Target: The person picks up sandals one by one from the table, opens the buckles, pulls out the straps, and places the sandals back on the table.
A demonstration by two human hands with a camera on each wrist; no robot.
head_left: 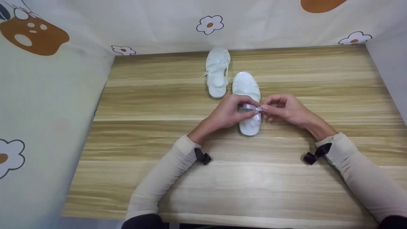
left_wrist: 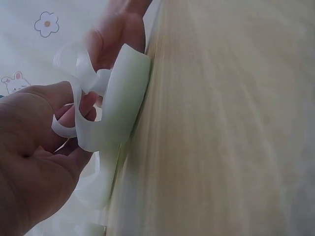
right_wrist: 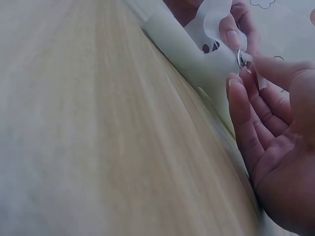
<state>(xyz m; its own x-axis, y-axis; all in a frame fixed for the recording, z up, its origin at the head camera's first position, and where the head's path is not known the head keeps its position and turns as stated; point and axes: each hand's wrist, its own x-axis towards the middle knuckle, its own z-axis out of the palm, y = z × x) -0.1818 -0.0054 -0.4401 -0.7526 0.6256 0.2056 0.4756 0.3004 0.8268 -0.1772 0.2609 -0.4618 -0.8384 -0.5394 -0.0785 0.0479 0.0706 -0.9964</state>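
A pale, glossy sandal [head_left: 245,84] lies on the table with its toe pointing away from me. From the left, my left hand [head_left: 226,112] pinches its ankle strap [head_left: 249,107] beside the buckle, thumb and forefinger on either side. My right hand [head_left: 290,109] pinches the strap's end on the sandal's right side. A small metal buckle [right_wrist: 240,58] shows between the fingertips of both hands in the right wrist view. In the left wrist view the heel part [left_wrist: 125,88] stands close to that strap, and fingers partly hide the strap.
The matching sandal [head_left: 218,81] lies farther back and to the left, its toe near the back wall. Cloth with flower prints [head_left: 159,28] covers the walls around the wood-grain table [head_left: 152,140]. Each wrist carries a black camera mount [head_left: 203,156].
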